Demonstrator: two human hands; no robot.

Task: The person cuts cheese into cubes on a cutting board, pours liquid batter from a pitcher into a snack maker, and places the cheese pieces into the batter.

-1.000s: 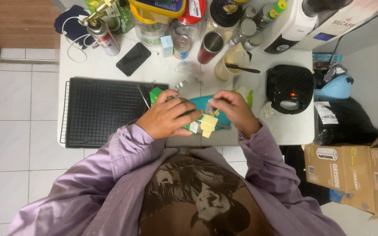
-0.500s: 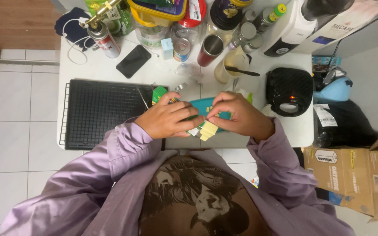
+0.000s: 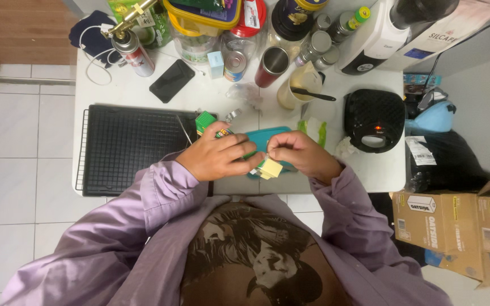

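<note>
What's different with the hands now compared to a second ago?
Little changed. The right hand drew inward toward the left hand, so both now meet over the pale yellow slice above the teal board. Both hands kept their hold on the slice. The black wire rack, phone and small black grill stayed put.

wire rack (image 3: pixel 131 148): black metal, matt | cup (image 3: pixel 272 65): shiny steel | board (image 3: pixel 267 141): smooth teal plastic

White table (image 3: pixel 381 170) crowded along its far edge, pale square-tiled floor (image 3: pixel 12 170) to the left, strip of wooden flooring (image 3: pixel 24 31) beyond, cardboard boxes (image 3: pixel 460 226) lower right, grey wall (image 3: pixel 483 73) at right
</note>
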